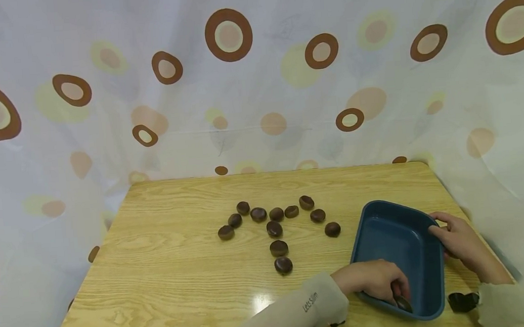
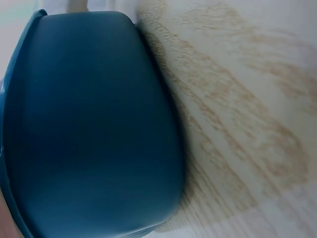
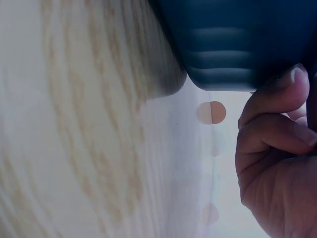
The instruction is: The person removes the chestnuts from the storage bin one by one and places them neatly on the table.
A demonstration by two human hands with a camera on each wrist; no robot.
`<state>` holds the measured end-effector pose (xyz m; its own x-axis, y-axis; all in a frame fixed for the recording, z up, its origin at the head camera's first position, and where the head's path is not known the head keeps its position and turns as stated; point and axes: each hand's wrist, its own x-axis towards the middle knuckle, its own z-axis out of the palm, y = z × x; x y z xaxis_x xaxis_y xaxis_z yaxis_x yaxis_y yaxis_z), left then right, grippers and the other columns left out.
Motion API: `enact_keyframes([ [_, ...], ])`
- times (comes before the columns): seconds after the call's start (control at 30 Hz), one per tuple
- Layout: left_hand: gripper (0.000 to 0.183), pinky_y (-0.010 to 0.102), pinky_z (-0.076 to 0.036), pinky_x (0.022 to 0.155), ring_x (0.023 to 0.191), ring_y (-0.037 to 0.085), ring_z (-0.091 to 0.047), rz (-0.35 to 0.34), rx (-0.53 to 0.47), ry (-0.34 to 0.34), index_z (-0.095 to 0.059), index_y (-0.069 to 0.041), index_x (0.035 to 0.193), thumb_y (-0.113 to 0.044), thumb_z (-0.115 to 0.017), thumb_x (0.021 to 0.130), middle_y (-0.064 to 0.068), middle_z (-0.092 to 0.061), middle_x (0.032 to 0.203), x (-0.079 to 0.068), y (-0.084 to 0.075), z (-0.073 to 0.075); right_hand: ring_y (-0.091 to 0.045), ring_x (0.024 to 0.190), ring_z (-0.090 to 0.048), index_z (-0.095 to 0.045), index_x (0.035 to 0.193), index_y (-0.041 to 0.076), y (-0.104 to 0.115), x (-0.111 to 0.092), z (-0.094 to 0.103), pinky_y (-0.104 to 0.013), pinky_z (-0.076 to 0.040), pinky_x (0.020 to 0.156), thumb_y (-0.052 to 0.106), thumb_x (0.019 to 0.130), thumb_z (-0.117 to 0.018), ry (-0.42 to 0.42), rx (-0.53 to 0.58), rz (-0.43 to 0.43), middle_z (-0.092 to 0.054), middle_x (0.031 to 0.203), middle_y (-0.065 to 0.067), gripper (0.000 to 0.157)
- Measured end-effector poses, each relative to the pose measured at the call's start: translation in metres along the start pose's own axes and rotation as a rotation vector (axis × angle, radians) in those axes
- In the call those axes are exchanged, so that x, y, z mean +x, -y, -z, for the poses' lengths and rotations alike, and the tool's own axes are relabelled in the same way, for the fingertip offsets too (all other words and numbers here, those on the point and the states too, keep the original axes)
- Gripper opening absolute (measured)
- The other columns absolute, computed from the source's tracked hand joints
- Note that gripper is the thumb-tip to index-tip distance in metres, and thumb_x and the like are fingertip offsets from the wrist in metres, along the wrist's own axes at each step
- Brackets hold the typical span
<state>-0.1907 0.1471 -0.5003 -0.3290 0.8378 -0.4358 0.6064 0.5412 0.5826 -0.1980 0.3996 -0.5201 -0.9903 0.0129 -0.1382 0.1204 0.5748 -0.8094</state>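
Note:
A dark blue tray (image 1: 395, 235) with raised walls stands at the table's right side. My left hand (image 1: 379, 279) reaches over its near left wall, fingers bent down and pinching a dark brown chestnut (image 1: 403, 304) close to the near wall. My right hand (image 1: 459, 238) grips the far right part of the rim. Curled fingers of the right hand (image 3: 277, 144) show against the tray wall (image 3: 223, 44) in the right wrist view. The left wrist view is mostly filled by the tray's outer wall (image 2: 94, 124), which hides the left fingertips.
Left of the tray, several chestnuts (image 1: 258, 214) lie in an arched row on the wooden table (image 1: 174, 276). A column of chestnuts (image 1: 279, 248) runs from the arch's middle toward the near edge. A patterned curtain (image 1: 257, 93) surrounds the table's back and sides.

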Motion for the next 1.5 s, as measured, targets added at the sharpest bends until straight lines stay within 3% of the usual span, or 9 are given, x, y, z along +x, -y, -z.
enact_keyframes([
  [0.23, 0.024, 0.003, -0.045, 0.077, 0.087, -0.008, -0.061, -0.067, -0.07, -0.029, -0.07, -0.019, 0.112, -0.011, -0.079, 0.092, -0.013, -0.071, 0.104, -0.002, 0.003, -0.002, -0.011, 0.037, -0.043, -0.047, 0.138, -0.008, 0.002, -0.001, 0.0, -0.034, -0.044, 0.038, 0.017, 0.109, -0.044, 0.005, 0.003, 0.008, -0.057, 0.052, 0.0, 0.039],
  [0.37, 0.025, 0.003, -0.046, 0.077, 0.085, -0.009, -0.06, -0.12, -0.138, -0.102, -0.067, -0.017, 0.108, -0.014, -0.083, 0.089, -0.012, -0.07, 0.104, -0.005, 0.006, -0.001, -0.011, 0.037, -0.044, -0.048, 0.137, -0.008, 0.001, -0.001, -0.001, -0.033, -0.044, 0.039, 0.016, 0.109, -0.045, 0.004, 0.009, 0.0, -0.057, 0.052, 0.001, 0.037],
  [0.67, 0.025, 0.01, -0.055, 0.08, 0.082, -0.01, -0.063, -0.246, -0.517, -0.308, -0.066, -0.013, 0.107, -0.007, -0.082, 0.088, -0.009, -0.072, 0.114, -0.017, 0.014, 0.004, -0.011, 0.037, -0.046, -0.048, 0.137, -0.009, -0.002, 0.002, -0.003, -0.031, -0.044, 0.039, 0.014, 0.109, -0.046, -0.001, 0.004, -0.012, -0.058, 0.054, 0.001, 0.037],
  [0.8, 0.024, 0.014, -0.058, 0.082, 0.084, -0.008, -0.065, -0.29, -0.616, -0.38, -0.066, -0.011, 0.107, -0.004, -0.08, 0.089, -0.006, -0.071, 0.12, -0.022, 0.021, 0.009, -0.012, 0.038, -0.048, -0.049, 0.134, -0.008, -0.003, 0.003, -0.002, -0.031, -0.044, 0.039, 0.014, 0.109, -0.046, 0.004, 0.011, -0.01, -0.059, 0.055, 0.001, 0.033],
  [1.1, 0.021, 0.017, -0.059, 0.083, 0.087, -0.007, -0.065, -0.338, -0.674, -0.461, -0.066, -0.01, 0.105, -0.006, -0.08, 0.09, -0.003, -0.071, 0.124, -0.03, 0.027, 0.017, -0.011, 0.039, -0.048, -0.05, 0.133, -0.007, -0.003, 0.004, -0.003, -0.029, -0.043, 0.039, 0.015, 0.109, -0.046, -0.001, -0.01, -0.01, -0.059, 0.055, 0.002, 0.032],
  [1.5, 0.02, 0.02, -0.059, 0.088, 0.093, -0.003, -0.064, -0.373, -0.748, -0.525, -0.065, -0.009, 0.107, -0.006, -0.078, 0.092, -0.002, -0.07, 0.128, -0.058, 0.042, 0.026, -0.013, 0.04, -0.05, -0.049, 0.133, -0.007, -0.003, 0.003, -0.001, -0.03, -0.045, 0.04, 0.018, 0.11, -0.045, 0.023, -0.003, -0.008, -0.063, 0.058, 0.0, 0.034],
])
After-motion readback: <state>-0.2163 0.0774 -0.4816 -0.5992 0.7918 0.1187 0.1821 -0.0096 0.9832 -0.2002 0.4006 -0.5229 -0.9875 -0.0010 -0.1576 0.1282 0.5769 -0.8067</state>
